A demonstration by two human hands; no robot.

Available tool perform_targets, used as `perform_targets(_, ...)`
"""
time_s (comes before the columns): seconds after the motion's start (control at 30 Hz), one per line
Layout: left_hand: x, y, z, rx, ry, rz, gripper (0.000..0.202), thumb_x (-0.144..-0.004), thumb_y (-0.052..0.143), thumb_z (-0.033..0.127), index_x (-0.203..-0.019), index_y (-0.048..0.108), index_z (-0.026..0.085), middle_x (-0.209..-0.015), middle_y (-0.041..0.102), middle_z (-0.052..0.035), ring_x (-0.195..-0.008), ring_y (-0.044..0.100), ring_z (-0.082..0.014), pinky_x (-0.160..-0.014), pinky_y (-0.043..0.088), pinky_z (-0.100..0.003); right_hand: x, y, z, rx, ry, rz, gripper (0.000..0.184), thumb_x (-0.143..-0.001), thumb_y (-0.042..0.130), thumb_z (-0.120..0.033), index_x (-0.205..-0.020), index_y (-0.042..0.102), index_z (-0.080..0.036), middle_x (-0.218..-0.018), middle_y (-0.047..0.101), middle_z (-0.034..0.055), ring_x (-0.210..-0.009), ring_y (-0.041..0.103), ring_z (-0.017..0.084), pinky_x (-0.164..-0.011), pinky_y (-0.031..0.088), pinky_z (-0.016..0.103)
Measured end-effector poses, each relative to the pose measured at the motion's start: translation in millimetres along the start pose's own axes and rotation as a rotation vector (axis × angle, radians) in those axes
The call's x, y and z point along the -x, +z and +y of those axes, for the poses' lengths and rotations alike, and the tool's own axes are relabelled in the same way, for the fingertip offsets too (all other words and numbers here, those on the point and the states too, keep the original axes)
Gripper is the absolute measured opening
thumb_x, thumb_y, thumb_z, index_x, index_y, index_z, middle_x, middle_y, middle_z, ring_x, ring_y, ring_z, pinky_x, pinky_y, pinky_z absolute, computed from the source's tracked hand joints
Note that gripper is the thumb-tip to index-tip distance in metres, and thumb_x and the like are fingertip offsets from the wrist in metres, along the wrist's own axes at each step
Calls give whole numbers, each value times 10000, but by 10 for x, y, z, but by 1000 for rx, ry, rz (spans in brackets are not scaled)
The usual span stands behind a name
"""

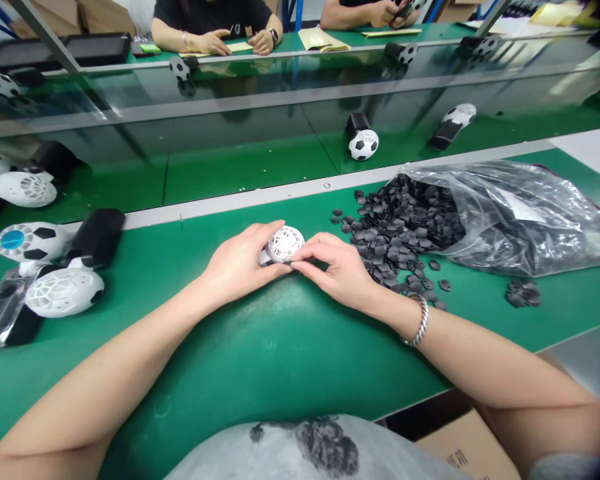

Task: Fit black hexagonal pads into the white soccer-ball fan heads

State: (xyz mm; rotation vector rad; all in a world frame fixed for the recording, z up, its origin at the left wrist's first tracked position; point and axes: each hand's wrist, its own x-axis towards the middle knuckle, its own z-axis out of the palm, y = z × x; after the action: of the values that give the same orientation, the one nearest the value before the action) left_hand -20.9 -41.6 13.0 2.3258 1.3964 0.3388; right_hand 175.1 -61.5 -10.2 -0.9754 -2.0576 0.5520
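Note:
My left hand (240,263) is closed around a small white round grille shell (285,243), holding it just above the green table (260,347). My right hand (337,267) pinches at the shell's lower right edge, fingertips pressed together on it; whether a small black piece sits under them I cannot make out. A silver bracelet (420,321) circles my right wrist. A heap of small black pieces (395,223) lies just right of my hands, spilling from a clear plastic bag (510,213).
Soccer-ball-patterned devices with black handles lie at the left (45,241) and on the green conveyor beyond the rail (363,141). A white grille device (63,291) lies at the left. Other people's hands rest on the far table (215,43). A cardboard box (467,450) stands bottom right.

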Motion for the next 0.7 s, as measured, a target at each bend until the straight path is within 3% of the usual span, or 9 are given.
perform_targets(0.17,-13,-10,-8,26,49,-29,724,-767,637,492,-1350,298,229,-1328,388,-40,-1183,419,-262,-972,421,-378,-63,-81,-51,240,-15,-162,39,-828,592,-183,-802,621,-178,-820,590,35,-786,517,184,-696,372,314)
perform_targets(0.27,-22,3,0,-1,18,-13,671,-768,651,436,-1328,342,236,-1308,414,-29,-1167,440,-257,-967,426,-374,-70,-85,-72,336,-17,-173,58,-835,587,-206,-792,607,-174,-813,590,43,-769,501,190,-677,344,319)
perform_targets(0.47,-10,48,15,-59,12,51,677,-745,699,384,-1316,360,247,-1276,451,-21,-1124,481,-258,-942,446,-375,-31,11,-17,103,-7,-44,10,-826,586,-188,-827,577,-191,-859,565,33,-837,526,180,-744,398,323)
perform_targets(0.57,-8,33,15,-43,14,50,664,-744,702,366,-1307,369,253,-1277,450,-8,-1119,486,-251,-932,456,-371,-29,27,24,4,47,28,168,-796,618,-221,-943,539,-199,-1037,522,75,-1018,491,215,-827,432,353)
perform_targets(0.7,-22,12,10,13,3,38,638,-734,698,354,-1287,397,249,-1268,459,-8,-1107,492,-253,-912,467,-364,-31,61,56,-107,114,-10,345,-783,619,-238,-1089,464,-206,-1185,492,97,-1120,452,230,-819,474,354)
